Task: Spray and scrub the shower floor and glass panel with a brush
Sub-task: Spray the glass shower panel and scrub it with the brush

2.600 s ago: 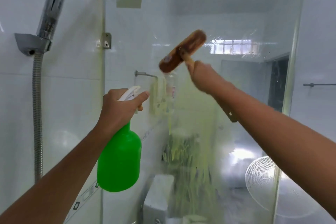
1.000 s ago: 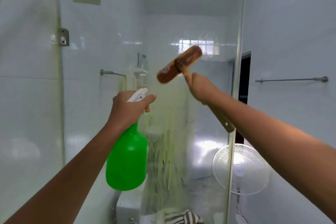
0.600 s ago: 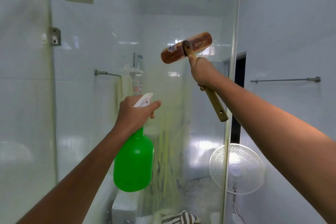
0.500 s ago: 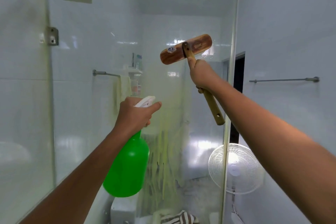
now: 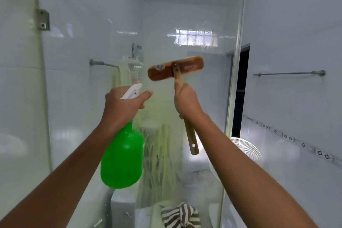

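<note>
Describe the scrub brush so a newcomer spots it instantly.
Start at the glass panel. In front of it, the right hand grips a wooden handle. At its top is the brush: a brown crosswise block, unlike the green spray bottle beside it.

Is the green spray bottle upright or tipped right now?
Roughly upright: the green spray bottle hangs body-down, leaning slightly, white trigger head on top, gripped by the left hand.

Two bare forearms reach in from the lower corners, no sleeves, watch, rings or gloves on them, each ending in a bare hand: left hand and right hand.
</note>
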`<action>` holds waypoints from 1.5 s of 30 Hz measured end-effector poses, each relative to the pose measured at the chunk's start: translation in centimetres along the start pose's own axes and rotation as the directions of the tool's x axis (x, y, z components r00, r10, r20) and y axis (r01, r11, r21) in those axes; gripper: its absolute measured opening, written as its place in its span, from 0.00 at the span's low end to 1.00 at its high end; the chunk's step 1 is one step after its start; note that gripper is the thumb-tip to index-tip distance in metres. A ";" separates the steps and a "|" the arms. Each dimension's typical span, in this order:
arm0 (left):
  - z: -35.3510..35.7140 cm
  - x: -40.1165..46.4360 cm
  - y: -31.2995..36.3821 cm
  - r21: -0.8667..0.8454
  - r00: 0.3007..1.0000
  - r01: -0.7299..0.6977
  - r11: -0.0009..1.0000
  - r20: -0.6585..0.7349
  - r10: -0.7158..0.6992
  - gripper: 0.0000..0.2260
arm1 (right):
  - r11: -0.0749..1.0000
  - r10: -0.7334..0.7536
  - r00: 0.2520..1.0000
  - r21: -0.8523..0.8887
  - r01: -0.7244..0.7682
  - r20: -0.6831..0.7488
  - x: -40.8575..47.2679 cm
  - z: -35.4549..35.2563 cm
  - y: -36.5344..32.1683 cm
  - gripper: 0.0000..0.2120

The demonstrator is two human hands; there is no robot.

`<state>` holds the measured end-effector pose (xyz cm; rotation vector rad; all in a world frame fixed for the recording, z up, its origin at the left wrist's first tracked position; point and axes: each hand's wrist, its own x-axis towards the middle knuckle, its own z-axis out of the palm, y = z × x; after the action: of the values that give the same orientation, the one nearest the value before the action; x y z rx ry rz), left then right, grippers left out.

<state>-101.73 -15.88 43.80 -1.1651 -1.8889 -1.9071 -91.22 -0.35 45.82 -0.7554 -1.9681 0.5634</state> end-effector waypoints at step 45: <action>-0.7 -1.7 -2.7 0.144 0.963 0.049 0.988 -0.269 -0.009 0.16 | 0.799 -0.364 0.828 -0.313 0.513 0.427 -1.7 5.7 2.4 0.22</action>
<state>-102.63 -16.68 40.78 -0.7938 -1.8706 -1.7966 -94.92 -0.35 40.52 -0.4176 -2.5428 -0.0298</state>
